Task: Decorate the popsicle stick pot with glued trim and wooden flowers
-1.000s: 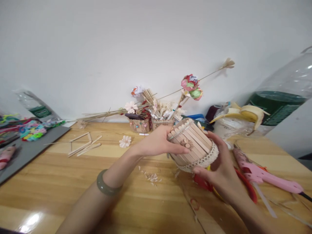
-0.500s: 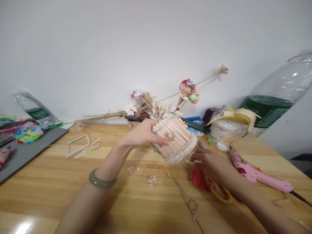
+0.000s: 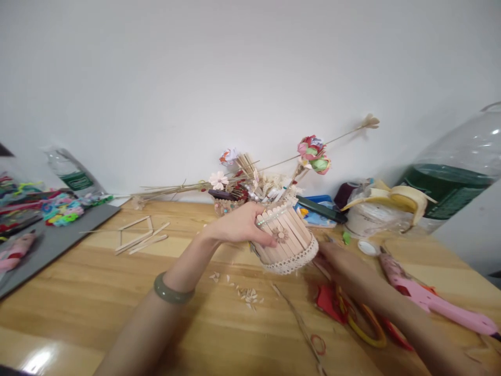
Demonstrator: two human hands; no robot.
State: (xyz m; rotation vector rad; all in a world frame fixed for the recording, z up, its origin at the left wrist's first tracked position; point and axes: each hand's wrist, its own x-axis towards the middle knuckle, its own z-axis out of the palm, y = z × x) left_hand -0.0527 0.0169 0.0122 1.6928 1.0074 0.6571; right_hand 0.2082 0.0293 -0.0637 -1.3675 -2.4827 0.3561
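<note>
My left hand [image 3: 245,224] grips a small pot [image 3: 291,227] covered in upright craft sticks, thumb on its front beside a small wooden flower [image 3: 280,235]. The pot tilts, its open top leaning up and left. White lace trim [image 3: 291,262] rings its lower edge, and a shiny band runs near its rim. By the pot's base, on the right, is my right hand [image 3: 334,261]; its fingers are blurred and partly hidden, so I cannot tell whether they touch the pot. Scissors with yellow-lined handles [image 3: 368,329] lie on the table under my right forearm.
Wood chips [image 3: 248,296] and craft sticks [image 3: 143,237] lie on the table. Handmade flowers [image 3: 311,151] stand behind the pot. To the right are a pink glue gun [image 3: 438,297], a banana peel [image 3: 407,201] on a tub and a large bottle [image 3: 450,183]. A grey board [image 3: 90,230] is left.
The view has shifted, so most things appear further right and a little lower. The pot stands slightly more upright, still in my left hand. My right hand stays by its base.
</note>
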